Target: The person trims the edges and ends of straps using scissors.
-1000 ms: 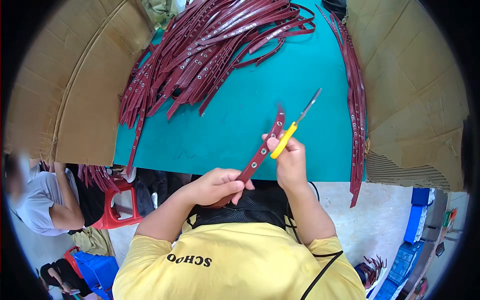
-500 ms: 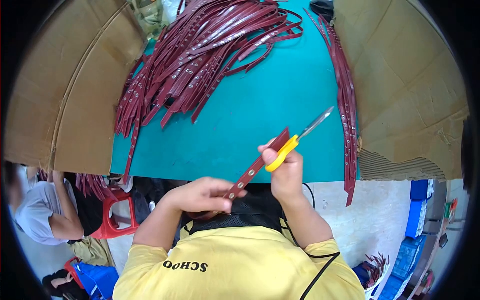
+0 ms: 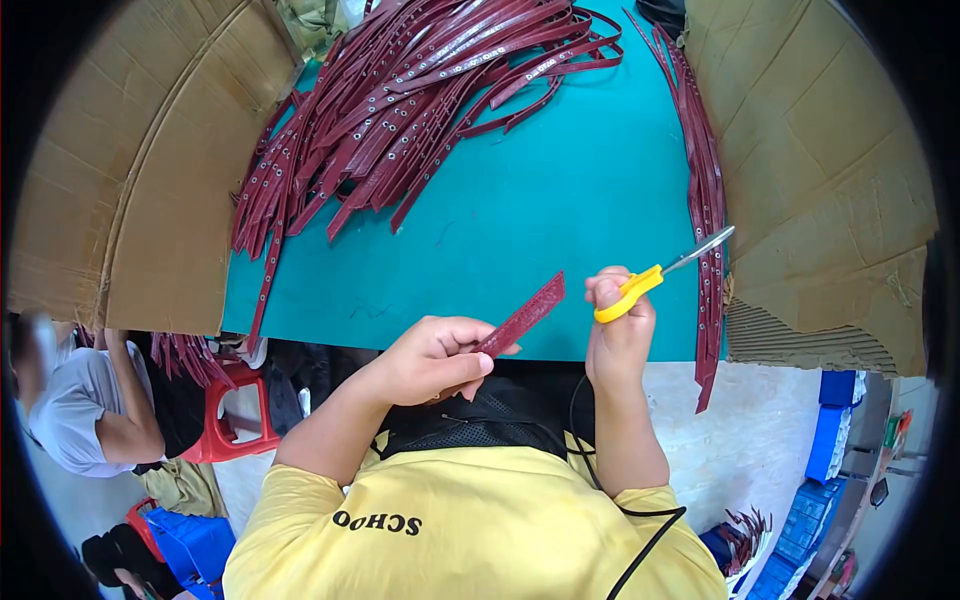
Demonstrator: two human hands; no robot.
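My left hand (image 3: 440, 358) pinches a dark red strap (image 3: 527, 315) between thumb and fingers. The strap's pointed end slants up and to the right, and no eyelets show on the side facing me. Its other end is hidden behind the hand. To the right, my right hand (image 3: 620, 335) grips yellow-handled scissors (image 3: 632, 292), whose metal blades look closed and point up to the right. The scissors and the strap are apart. Both hands are at the near edge of the green tabletop (image 3: 560, 190).
A large heap of red eyeleted straps (image 3: 400, 110) covers the table's back left. A narrow bundle of straps (image 3: 706, 200) lies along the right. Cardboard walls (image 3: 170, 170) flank both sides. At left, a person (image 3: 90, 405) sits near a red stool (image 3: 235, 415). Blue crates (image 3: 805, 525) stand lower right.
My right hand has moved right with the scissors, away from the strap. The strap has turned, so its eyelets no longer show. My left hand has shifted slightly up and right.
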